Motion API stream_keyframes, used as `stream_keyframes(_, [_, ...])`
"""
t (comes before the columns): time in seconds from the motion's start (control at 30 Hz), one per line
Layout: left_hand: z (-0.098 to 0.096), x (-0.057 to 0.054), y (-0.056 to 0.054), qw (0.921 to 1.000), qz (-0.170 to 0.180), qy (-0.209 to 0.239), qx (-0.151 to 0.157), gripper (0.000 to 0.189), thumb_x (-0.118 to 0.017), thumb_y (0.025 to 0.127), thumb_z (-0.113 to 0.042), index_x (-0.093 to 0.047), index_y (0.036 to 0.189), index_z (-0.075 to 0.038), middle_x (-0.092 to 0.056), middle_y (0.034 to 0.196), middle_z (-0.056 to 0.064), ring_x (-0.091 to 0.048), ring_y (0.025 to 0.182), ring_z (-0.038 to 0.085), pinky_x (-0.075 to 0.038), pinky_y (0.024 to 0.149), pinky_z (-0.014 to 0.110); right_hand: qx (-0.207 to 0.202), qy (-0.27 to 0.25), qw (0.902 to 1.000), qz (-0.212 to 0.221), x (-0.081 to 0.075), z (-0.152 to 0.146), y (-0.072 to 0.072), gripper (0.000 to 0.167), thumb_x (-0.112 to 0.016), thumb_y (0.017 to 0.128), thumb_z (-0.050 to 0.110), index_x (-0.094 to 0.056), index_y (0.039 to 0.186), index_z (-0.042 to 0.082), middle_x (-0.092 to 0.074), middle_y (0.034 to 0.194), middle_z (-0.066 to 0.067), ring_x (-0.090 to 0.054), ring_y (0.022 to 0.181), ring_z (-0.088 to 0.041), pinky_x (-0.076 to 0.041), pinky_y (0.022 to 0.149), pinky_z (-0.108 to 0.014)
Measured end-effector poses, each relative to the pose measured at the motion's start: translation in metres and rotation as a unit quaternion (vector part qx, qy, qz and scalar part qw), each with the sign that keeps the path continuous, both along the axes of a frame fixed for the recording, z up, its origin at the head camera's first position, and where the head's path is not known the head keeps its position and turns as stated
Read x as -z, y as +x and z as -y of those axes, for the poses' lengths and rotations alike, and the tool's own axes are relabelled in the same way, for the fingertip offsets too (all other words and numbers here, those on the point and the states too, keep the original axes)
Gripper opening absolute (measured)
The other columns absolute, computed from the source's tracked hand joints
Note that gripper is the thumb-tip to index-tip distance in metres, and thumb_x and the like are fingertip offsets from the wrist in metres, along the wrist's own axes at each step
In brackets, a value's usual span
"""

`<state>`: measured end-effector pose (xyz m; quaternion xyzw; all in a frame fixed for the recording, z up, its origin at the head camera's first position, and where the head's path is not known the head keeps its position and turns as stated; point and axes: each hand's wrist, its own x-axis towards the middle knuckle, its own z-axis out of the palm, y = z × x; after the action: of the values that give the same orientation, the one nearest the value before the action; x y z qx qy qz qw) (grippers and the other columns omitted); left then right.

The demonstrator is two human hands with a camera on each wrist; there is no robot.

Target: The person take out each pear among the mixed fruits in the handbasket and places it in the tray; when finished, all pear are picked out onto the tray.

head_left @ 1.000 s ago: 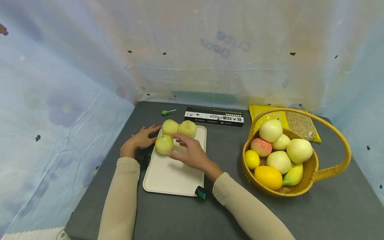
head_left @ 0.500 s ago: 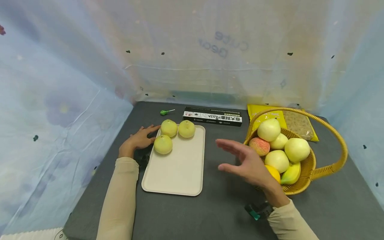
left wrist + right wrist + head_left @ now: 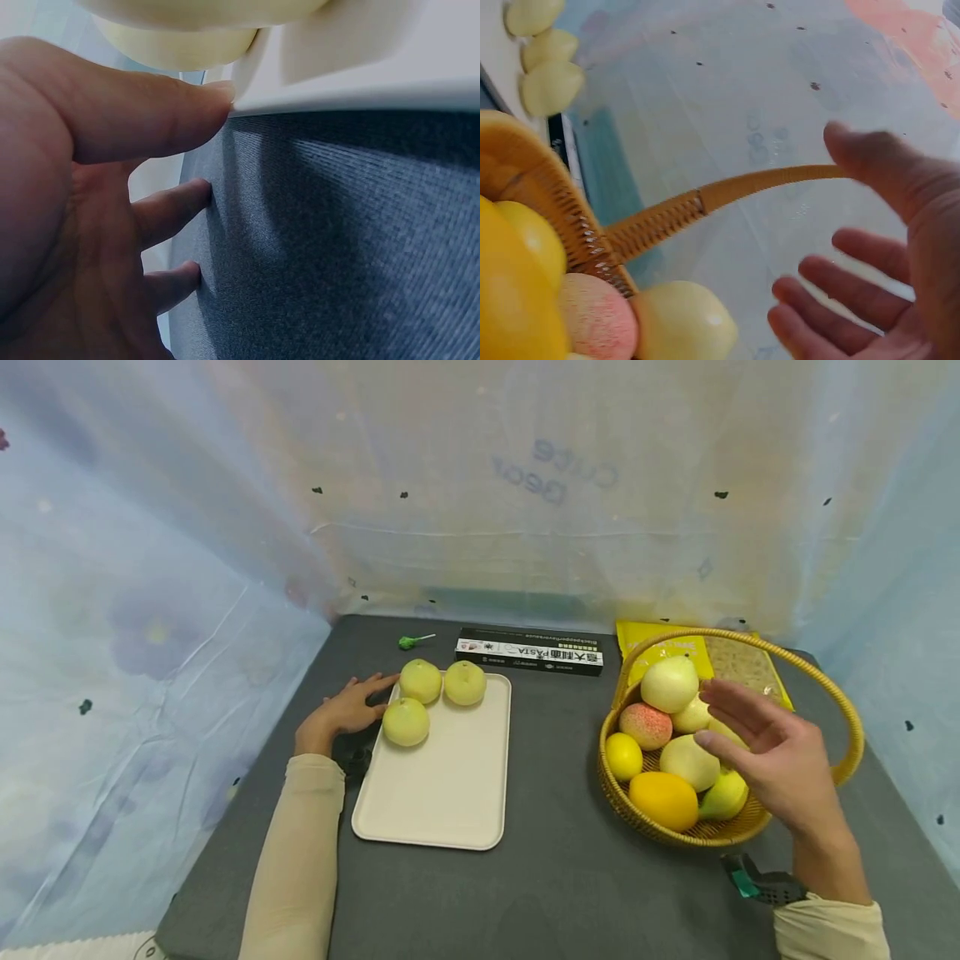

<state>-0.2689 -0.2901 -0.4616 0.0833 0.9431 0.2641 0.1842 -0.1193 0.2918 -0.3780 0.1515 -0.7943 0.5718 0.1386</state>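
My left hand (image 3: pixel 347 710) rests at the left edge of a white rectangular tray (image 3: pixel 442 785), fingers spread. In the left wrist view its thumb (image 3: pixel 172 112) is at the tray's rim. Three pale yellow-green round fruits (image 3: pixel 406 722) sit grouped at the tray's far left end. Over the right side of a wicker basket (image 3: pixel 637 820) hovers my right hand (image 3: pixel 783 768), thumb apart from the fingers, holding nothing. It partly hides the fruit below. In the basket lie several pale round fruits (image 3: pixel 670 683), a peach (image 3: pixel 646 726), a lemon (image 3: pixel 624 757), an orange-yellow fruit (image 3: pixel 663 802) and a banana (image 3: pixel 724 795).
The basket's tall handle (image 3: pixel 813 672) arches behind and to the right of my right hand. A black pasta box (image 3: pixel 528 650) and a green lollipop (image 3: pixel 408 643) lie at the back. Behind the basket is a yellow bag (image 3: pixel 663 652). Patterned curtains surround the grey table (image 3: pixel 555 877).
My right hand has let go near the tray's fruits and swung right, past the tray, to over the basket. My left hand has stayed at the tray's left edge.
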Motion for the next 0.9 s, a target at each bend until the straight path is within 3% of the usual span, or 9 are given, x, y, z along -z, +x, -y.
stream_keyframes(0.2, [-0.001, 0.001, 0.000, 1.0000, 0.002, 0.003, -0.001, 0.065, -0.055, 0.116, -0.032, -0.030, 0.176, -0.025, -0.010, 0.184, 0.020, 0.008, 0.166, 0.059, 0.010, 0.113, 0.095, 0.096, 0.061, 0.9928, 0.037, -0.010, -0.006, -0.021, 0.065, -0.082, 0.097, 0.000, -0.061, 0.158, 0.011, -0.069, 0.143, 0.015, -0.068, 0.125, 0.006, -0.054, 0.097, -0.008])
stream_keyframes(0.37, [-0.002, -0.001, 0.001, 1.0000, 0.001, -0.001, -0.001, 0.065, -0.055, 0.116, -0.032, -0.030, 0.176, -0.024, -0.010, 0.184, 0.021, 0.007, 0.166, 0.059, 0.010, 0.114, 0.095, 0.117, 0.060, 0.9854, 0.108, -0.018, -0.011, -0.039, 0.065, -0.084, 0.100, 0.021, -0.058, 0.161, 0.021, -0.066, 0.149, 0.013, -0.066, 0.122, 0.010, -0.055, 0.093, -0.006])
stream_keyframes(0.47, [-0.001, -0.002, 0.000, 1.0000, 0.001, -0.002, -0.002, 0.066, -0.055, 0.116, -0.032, -0.030, 0.176, -0.024, -0.010, 0.184, 0.021, 0.007, 0.166, 0.060, 0.009, 0.114, 0.095, 0.129, 0.093, 0.9737, 0.163, -0.018, -0.012, -0.050, 0.071, -0.082, 0.100, 0.043, -0.053, 0.164, 0.031, -0.061, 0.160, 0.006, -0.065, 0.129, 0.004, -0.052, 0.091, -0.004])
stream_keyframes(0.57, [-0.001, -0.002, 0.000, 1.0000, 0.001, -0.005, -0.003, 0.066, -0.055, 0.116, -0.033, -0.030, 0.176, -0.025, -0.010, 0.184, 0.020, 0.007, 0.166, 0.059, 0.009, 0.114, 0.095, 0.138, 0.147, 0.9594, 0.198, -0.014, -0.010, -0.062, 0.082, -0.076, 0.099, 0.060, -0.047, 0.169, 0.028, -0.054, 0.168, -0.007, -0.065, 0.142, -0.019, -0.056, 0.098, -0.019])
stream_keyframes(0.67, [-0.001, -0.001, 0.001, 1.0000, 0.003, -0.006, -0.004, 0.066, -0.055, 0.116, -0.034, -0.030, 0.176, -0.026, -0.010, 0.184, 0.020, 0.007, 0.166, 0.059, 0.009, 0.114, 0.095, 0.132, 0.185, 0.9501, 0.213, -0.006, -0.008, -0.072, 0.092, -0.072, 0.100, 0.065, -0.042, 0.171, 0.013, -0.051, 0.168, -0.021, -0.057, 0.147, -0.046, -0.057, 0.109, -0.049])
stream_keyframes(0.73, [-0.001, -0.001, 0.001, 1.0000, 0.003, -0.005, -0.005, 0.066, -0.055, 0.116, -0.034, -0.030, 0.176, -0.026, -0.010, 0.185, 0.019, 0.007, 0.166, 0.059, 0.009, 0.114, 0.095, 0.125, 0.200, 0.9477, 0.215, -0.002, -0.005, -0.077, 0.096, -0.071, 0.101, 0.065, -0.041, 0.169, 0.005, -0.050, 0.166, -0.027, -0.055, 0.146, -0.052, -0.051, 0.112, -0.065])
stream_keyframes(0.9, [0.000, -0.001, 0.002, 1.0000, 0.004, 0.000, -0.007, 0.066, -0.056, 0.116, -0.034, -0.029, 0.176, -0.026, -0.009, 0.185, 0.019, 0.007, 0.166, 0.058, 0.010, 0.114, 0.094, 0.128, 0.247, 0.9394, 0.201, 0.003, 0.005, -0.086, 0.100, -0.071, 0.101, 0.066, -0.040, 0.167, -0.003, -0.053, 0.157, -0.038, -0.057, 0.139, -0.057, -0.051, 0.108, -0.071])
